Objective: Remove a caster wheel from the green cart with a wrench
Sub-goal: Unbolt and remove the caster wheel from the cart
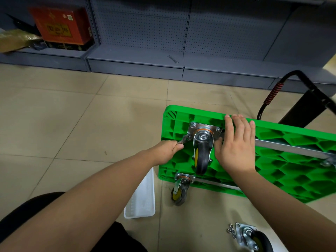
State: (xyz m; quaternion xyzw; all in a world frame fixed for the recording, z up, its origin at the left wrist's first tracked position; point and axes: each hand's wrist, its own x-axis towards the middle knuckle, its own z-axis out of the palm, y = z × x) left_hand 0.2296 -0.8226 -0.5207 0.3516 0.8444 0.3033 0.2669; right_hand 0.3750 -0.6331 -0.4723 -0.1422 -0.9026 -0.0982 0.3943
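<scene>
Beige floor tiles (81, 110) lay bare to my left, grey perforated shelving (145, 30) behind. The green cart (283, 171) lay on its side, its ribbed plastic underside facing me. My left hand (169, 150) was closed around a metal wrench (183, 140) set at the corner bolt of the caster wheel (201, 157)'s steel plate. My right hand (236, 142) lay open, fingers spread, against the cart's upper edge just beside the caster.

Gold characters on the red box (62, 27) are too blurred to read.
</scene>
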